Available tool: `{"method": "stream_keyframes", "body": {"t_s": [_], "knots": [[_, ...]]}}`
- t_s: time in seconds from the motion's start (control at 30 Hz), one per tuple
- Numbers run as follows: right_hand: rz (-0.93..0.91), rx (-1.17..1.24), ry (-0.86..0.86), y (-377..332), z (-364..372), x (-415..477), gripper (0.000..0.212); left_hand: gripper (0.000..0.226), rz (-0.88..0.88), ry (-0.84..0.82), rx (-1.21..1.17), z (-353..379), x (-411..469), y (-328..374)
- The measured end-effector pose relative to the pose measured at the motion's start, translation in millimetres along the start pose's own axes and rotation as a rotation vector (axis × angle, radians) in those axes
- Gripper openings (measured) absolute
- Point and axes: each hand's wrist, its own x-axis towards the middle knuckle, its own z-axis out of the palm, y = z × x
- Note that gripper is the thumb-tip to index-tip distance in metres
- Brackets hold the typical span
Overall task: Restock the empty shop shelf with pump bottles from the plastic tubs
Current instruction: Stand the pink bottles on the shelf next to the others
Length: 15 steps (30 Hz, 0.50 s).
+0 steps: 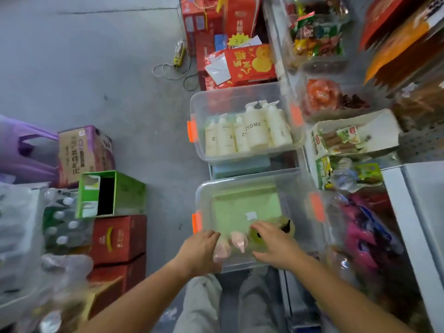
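Observation:
Two clear plastic tubs with orange latches stand in a row on the floor. The far tub [199,102] holds several cream pump bottles [255,131] lying side by side. In the near tub [204,195] lie two pink bottles [237,240] and yellow-green bottles with black pumps [286,227], all at its near end. My left hand [200,252] reaches over the near rim, its fingers and thumb spread beside the left pink bottle. My right hand [276,246] is spread over a yellow-green bottle. The picture is blurred and no firm grip shows.
Shop shelves [394,188] with packaged snacks run along the right. Red cartons [240,61] stand beyond the far tub. On the left are stacked boxes [117,239], a green box [113,193] and wrapped bottle packs [62,219]. Bare grey floor [96,68] lies in the middle.

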Motion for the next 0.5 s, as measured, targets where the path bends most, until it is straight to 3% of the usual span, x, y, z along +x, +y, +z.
{"method": "stream_keyframes", "body": {"t_s": [0.17,0.3,0.5], "knots": [[-0.016,0.027,-0.083,13,44,20,0.075,0.063,0.013,0.091,0.055,39,18,0],[-0.012,0.044,-0.051,16,61,37,0.076,0.065,0.025,0.154,0.072,57,32,5],[0.049,0.092,-0.058,17,76,57,0.076,0.044,0.078,0.234,0.154,71,40,5]]}}
